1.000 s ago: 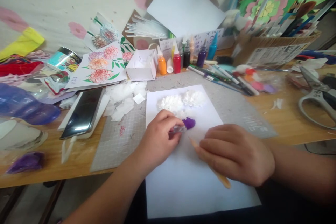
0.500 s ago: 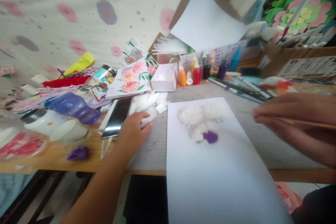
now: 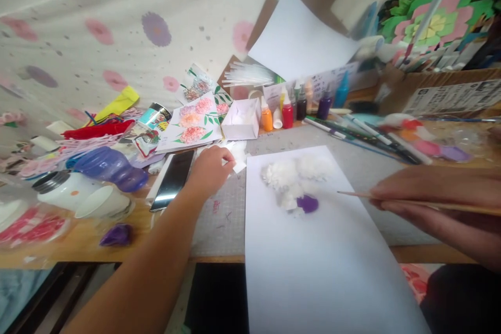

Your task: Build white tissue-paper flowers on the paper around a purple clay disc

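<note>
My left hand (image 3: 211,171) reaches over a pile of small white paper pieces (image 3: 238,149). Its fingertips are pinched together at a small white paper piece (image 3: 239,164) at the pile's edge. Between the fingers of my right hand (image 3: 434,201) lies a thin wooden stick (image 3: 354,194), its tip pointing left over the white sheet (image 3: 297,261). Fluffy clusters of white paper petals (image 3: 279,177) stand on the upper part of this sheet. Next to them is a purple patch (image 3: 307,203), partly covered by white petals.
A phone (image 3: 172,180), a paper cup (image 3: 104,202) and a purple lump (image 3: 116,235) lie left. Behind are a white box (image 3: 241,119), paint bottles (image 3: 287,112) and flower cards (image 3: 191,120). Pens and brushes (image 3: 364,135) lie right, before a cardboard box (image 3: 442,91).
My left hand has moved up and slightly right over the paper pieces, and its fingers have closed. The stick in my right hand has come left, its tip now over the sheet.
</note>
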The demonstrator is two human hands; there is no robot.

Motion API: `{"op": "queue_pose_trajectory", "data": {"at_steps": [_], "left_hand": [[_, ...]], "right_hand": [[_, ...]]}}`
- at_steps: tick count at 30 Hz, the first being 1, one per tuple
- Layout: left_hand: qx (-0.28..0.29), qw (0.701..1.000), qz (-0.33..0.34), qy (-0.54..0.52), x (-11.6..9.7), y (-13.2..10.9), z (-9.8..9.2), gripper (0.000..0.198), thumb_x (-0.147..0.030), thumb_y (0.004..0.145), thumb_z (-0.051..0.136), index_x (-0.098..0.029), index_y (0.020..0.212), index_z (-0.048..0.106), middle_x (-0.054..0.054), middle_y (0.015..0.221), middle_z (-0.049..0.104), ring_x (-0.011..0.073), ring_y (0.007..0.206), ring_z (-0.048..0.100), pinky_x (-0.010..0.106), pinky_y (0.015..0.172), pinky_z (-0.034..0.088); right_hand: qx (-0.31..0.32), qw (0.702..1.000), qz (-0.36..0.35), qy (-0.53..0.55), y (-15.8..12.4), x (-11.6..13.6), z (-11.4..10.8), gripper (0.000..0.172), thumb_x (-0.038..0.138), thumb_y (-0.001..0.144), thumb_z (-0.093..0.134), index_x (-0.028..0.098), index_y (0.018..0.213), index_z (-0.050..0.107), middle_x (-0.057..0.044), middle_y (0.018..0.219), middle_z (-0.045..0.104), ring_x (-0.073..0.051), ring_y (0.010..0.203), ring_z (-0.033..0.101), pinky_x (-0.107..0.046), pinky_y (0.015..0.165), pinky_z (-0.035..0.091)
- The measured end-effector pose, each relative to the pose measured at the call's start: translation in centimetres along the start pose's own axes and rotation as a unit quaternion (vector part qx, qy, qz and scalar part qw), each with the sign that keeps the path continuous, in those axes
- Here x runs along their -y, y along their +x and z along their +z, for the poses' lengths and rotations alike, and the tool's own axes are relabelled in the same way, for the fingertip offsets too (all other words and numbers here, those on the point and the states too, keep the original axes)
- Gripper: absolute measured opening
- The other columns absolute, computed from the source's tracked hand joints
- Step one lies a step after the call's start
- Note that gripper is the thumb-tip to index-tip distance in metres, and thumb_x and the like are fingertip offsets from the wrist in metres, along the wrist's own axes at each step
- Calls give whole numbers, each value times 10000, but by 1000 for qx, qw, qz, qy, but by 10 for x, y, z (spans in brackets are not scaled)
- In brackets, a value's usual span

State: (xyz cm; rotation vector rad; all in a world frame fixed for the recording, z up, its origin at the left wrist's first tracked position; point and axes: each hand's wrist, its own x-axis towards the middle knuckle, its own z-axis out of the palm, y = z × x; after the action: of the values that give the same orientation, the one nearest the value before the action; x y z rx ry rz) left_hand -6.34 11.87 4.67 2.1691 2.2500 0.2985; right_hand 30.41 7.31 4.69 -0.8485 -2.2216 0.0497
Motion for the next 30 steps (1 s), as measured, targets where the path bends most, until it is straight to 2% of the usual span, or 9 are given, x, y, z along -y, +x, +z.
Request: {"op": "queue_pose_trajectory", "data": {"at_steps": [4,7,10,12,15,20,26,30], "left_hand": [[78,996,13,-39,4,-7,-12,185,-318,804,516,-200,763,653,-11,699,658,154,643,591,248,597,427],[127,991,31,-34,7,-2,-9,185,-337,771,553,-217,743,691,-22,701,681,152,633,603,235,570,423],[83,996,27,7,7,11,1,255,-321,779,544,-213,945,705,42,965,708,209,860,624,283,742,454],[50,998,32,38,4,20,9,325,-280,760,559,-204,1054,676,78,1114,673,252,1016,584,329,872,425],[39,995,57,65,1,29,18,330,-219,709,586,-218,1025,680,77,1097,682,280,1066,560,357,933,393],[29,995,65,73,0,33,17,151,-196,727,548,-208,766,693,80,853,707,274,937,597,349,861,411],[21,999,36,16,3,27,2,153,-282,767,544,-214,772,681,34,808,702,209,780,619,284,671,413],[35,999,29,-22,2,21,-1,141,-321,751,581,-207,722,658,12,744,686,182,710,603,267,622,387]], "right_hand": [[30,998,-32,42,-2,-3,4,122,272,912,560,302,999,640,7,866,726,-127,753,694,-175,608,575],[40,998,-39,40,-1,-3,3,121,257,914,551,296,997,630,-4,877,721,-139,764,696,-190,603,573],[41,997,-51,36,1,-3,1,115,267,927,544,285,1007,625,-19,877,720,-140,762,694,-196,612,569],[29,997,-59,32,2,-4,0,118,271,930,544,280,1014,626,-30,877,721,-146,766,696,-206,619,570],[18,997,-62,38,4,-2,-1,119,272,927,541,284,1003,632,-30,873,723,-155,760,698,-218,595,569],[34,995,-67,60,4,1,1,130,232,932,520,276,983,631,-17,882,725,-137,760,698,-190,571,554],[49,992,-25,111,2,-1,5,128,257,930,536,286,996,641,-15,866,729,-131,737,699,-176,578,545],[59,990,-11,128,3,-1,7,140,272,938,528,287,1004,651,-8,880,730,-112,748,694,-147,599,533]]}}
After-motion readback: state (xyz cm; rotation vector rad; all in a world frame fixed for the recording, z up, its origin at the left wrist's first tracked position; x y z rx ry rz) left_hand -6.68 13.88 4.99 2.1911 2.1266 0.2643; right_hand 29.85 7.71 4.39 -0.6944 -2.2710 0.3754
